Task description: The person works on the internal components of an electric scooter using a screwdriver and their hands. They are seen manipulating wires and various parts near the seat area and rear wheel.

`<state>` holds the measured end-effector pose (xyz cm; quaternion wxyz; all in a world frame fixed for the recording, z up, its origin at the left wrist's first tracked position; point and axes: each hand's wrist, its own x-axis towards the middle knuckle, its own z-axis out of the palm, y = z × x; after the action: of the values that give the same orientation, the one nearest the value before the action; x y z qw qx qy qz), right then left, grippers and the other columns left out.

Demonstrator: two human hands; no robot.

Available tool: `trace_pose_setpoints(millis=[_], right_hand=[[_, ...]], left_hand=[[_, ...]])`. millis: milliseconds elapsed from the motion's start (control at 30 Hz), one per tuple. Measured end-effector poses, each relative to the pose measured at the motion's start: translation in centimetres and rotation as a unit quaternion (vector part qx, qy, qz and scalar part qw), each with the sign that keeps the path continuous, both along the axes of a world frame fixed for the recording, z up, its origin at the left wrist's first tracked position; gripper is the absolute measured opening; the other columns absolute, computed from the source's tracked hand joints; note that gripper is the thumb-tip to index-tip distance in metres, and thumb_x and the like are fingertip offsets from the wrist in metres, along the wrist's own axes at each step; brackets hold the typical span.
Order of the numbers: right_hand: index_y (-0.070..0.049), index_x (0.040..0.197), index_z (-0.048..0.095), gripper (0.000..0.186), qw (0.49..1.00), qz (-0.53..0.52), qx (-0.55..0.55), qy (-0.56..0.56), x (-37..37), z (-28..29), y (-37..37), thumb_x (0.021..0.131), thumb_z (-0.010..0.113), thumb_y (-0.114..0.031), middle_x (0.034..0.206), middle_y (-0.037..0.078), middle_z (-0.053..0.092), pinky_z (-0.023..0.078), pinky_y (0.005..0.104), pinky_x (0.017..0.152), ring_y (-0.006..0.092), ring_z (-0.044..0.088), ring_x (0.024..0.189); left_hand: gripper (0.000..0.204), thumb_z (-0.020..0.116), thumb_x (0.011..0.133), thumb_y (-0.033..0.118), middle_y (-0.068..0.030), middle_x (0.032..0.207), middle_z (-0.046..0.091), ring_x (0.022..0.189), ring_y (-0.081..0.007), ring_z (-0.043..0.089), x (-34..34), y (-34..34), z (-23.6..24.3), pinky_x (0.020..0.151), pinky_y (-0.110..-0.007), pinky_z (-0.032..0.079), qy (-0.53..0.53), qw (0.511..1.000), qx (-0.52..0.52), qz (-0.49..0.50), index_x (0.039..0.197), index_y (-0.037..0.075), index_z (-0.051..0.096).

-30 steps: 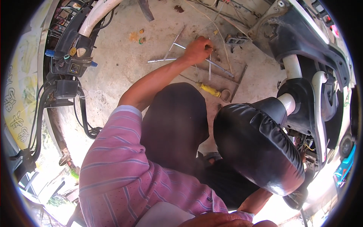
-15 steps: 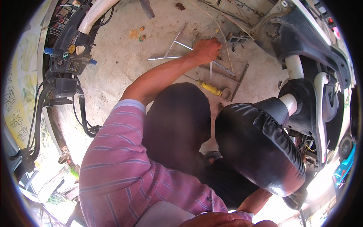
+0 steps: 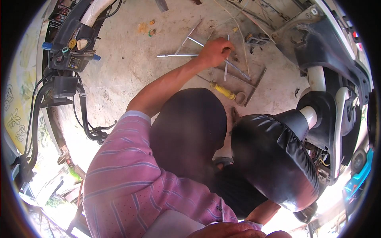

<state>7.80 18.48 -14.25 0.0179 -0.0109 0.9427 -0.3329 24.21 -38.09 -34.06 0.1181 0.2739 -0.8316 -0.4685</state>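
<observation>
My left hand [image 3: 216, 52] is stretched out over the concrete floor, its fingers closed around a thin silver rod [image 3: 226, 73] that sticks out above and below the fist. The rod's ends look plain, and its full shape is partly hidden. Beside the hand lie a silver T-handle wrench [image 3: 238, 70], its shaft passing under the hand, and another silver rod [image 3: 170, 55]. A yellow-handled screwdriver [image 3: 224, 91] lies nearer to me. Of my right arm, only a stretch of forearm [image 3: 262, 212] shows; the hand is hidden behind a black padded seat [image 3: 274, 158].
A dark metal bar [image 3: 256, 86] and a round ring-like piece [image 3: 241, 98] lie by the screwdriver. On the left stand handlebars with a black control unit [image 3: 73, 59] and hanging cables. A white-and-black scooter frame [image 3: 317, 91] fills the right side. My knee [image 3: 188, 127] is in the middle.
The whole view has shifted slightly. My left hand stays among the tools, and the silver rod in it now leans a little more and shows more clearly.
</observation>
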Motion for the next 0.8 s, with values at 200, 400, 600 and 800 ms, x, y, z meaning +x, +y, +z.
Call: trace_pose_setpoints(millis=[200,400,600,800], right_hand=[[0.002,0.124,0.055,0.049,1.000,0.019,0.008,0.002,-1.2,-0.4,-1.7,0.098,0.065,-0.039,0.111,0.013,0.060,0.044,0.0360,0.087,0.0224,0.054,0.096],[0.002,0.122,0.056,0.047,1.000,0.009,0.023,0.000,-2.4,-0.7,-1.8,0.098,0.065,-0.039,0.108,0.011,0.060,0.044,0.0350,0.085,0.0210,0.054,0.093],[0.001,0.120,0.056,0.046,1.000,0.020,0.011,0.000,-3.5,-1.2,-3.0,0.098,0.065,-0.038,0.105,0.010,0.061,0.045,0.0340,0.082,0.0195,0.054,0.090],[0.001,0.117,0.057,0.044,1.000,0.010,-0.023,-0.005,-4.0,-1.3,-2.6,0.098,0.065,-0.038,0.102,0.009,0.062,0.045,0.0331,0.080,0.0181,0.054,0.087]], left_hand=[[0.012,0.063,0.085,0.010,-0.0148,0.097,0.065,0.093,-0.0380,0.064,1.9,1.7,-0.5,0.079,-0.047,0.054,-0.004,0.984,-0.153,-0.090,0.096,0.008,0.068],[0.013,0.067,0.087,0.014,-0.0134,0.093,0.064,0.096,-0.0359,0.065,6.2,4.3,0.8,0.081,-0.046,0.055,-0.029,0.991,-0.087,-0.097,0.099,0.009,0.070],[0.021,0.074,0.087,0.014,-0.0144,0.100,0.073,0.093,-0.0297,0.072,8.3,4.8,2.1,0.084,-0.038,0.056,-0.013,0.996,0.086,0.034,0.106,0.006,0.072],[0.016,0.073,0.092,0.006,-0.0104,0.095,0.074,0.088,-0.0185,0.071,8.2,4.0,1.8,0.080,-0.035,0.057,0.010,0.976,0.197,0.091,0.106,0.000,0.070]])
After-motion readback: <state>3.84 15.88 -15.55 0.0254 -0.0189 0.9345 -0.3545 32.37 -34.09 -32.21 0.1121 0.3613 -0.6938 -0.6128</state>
